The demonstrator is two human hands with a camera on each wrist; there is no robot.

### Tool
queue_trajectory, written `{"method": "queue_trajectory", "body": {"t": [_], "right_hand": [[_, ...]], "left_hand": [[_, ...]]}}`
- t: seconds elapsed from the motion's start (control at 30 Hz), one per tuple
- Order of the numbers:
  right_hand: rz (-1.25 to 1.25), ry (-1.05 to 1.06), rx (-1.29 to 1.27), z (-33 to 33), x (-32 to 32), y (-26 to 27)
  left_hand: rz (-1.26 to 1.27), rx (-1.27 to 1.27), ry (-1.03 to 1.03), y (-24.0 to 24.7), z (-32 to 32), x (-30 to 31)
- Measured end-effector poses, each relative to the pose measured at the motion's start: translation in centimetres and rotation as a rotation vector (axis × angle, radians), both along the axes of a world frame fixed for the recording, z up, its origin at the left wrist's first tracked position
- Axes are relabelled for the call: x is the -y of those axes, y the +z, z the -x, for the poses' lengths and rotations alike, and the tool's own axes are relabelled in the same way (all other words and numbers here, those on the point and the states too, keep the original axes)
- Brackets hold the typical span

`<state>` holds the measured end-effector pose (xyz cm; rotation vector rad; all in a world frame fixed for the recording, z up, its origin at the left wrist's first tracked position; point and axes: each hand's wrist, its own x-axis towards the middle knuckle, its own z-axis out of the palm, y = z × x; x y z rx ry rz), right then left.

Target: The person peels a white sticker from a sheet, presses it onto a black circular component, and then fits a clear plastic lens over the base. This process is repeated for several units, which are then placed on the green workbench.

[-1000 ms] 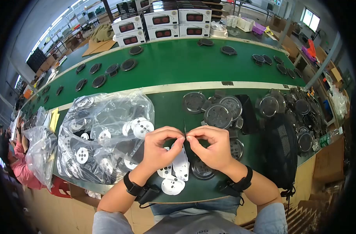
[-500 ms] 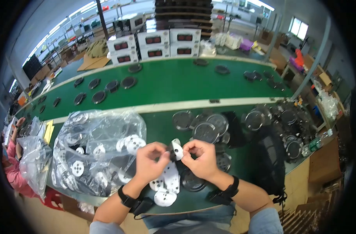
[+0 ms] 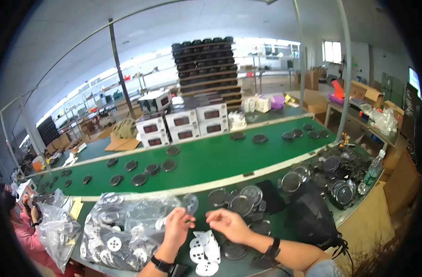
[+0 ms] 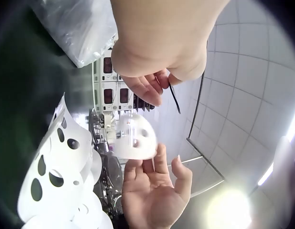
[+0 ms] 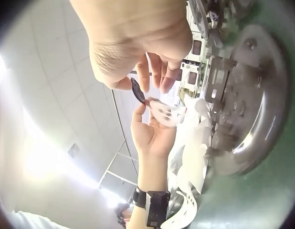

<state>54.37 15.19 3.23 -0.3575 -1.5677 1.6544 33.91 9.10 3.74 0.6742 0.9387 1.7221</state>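
My left hand (image 3: 175, 228) has curled fingers, and its thumb side pinches a thin dark piece (image 4: 174, 98), seen nearly edge-on. Facing it across a small gap, my right hand (image 3: 229, 225) has loosely bent, spread fingers with nothing gripped; in the right wrist view its thumb lies close to the dark piece (image 5: 137, 90). A white disc with holes (image 4: 135, 136) shows between the hands; whether a finger touches it, I cannot tell. White perforated pieces (image 3: 206, 267) lie below the hands, beside the clear bag (image 3: 128, 217) of similar discs.
Round black parts (image 3: 241, 205) lie right of the hands, with a black mesh bag (image 3: 312, 214) and a heap of parts (image 3: 332, 164) farther right. Other black parts (image 3: 139, 179) dot the green surface behind. Boxes (image 3: 182, 134) stand beyond; a person in pink (image 3: 28, 240) is at left.
The head view has tilted upward. My hands, earlier together at a thin piece and then at a white and dark piece, have drawn apart; my right fingers have loosened.
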Motion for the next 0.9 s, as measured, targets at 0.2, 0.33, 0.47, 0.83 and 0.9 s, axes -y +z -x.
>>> {"method": "queue_trajectory", "body": {"t": [0.2, 0.33, 0.47, 0.83, 0.9], "right_hand": [[0.139, 0.189, -0.126, -0.6, -0.6, 1.3], [0.142, 0.175, -0.139, -0.8, -0.5, 1.6], [0.212, -0.034, -0.358, -0.9, -1.7, 2.0], [0.205, -0.34, -0.402, -1.5, -3.3, 2.1], [0.231, -0.31, -0.39, -1.5, -2.9, 2.4]], "left_hand": [[0.056, -0.182, -0.257, -0.8, -2.6, 0.2], [0.1, -0.336, -0.315, -0.5, -2.5, 0.3], [0.18, -0.647, -0.372, 0.4, -2.0, -0.9], [0.004, -1.505, -0.469, -2.3, 0.7, -16.6], [0.135, -1.6, -0.363, -1.5, 0.2, -16.1]]}}
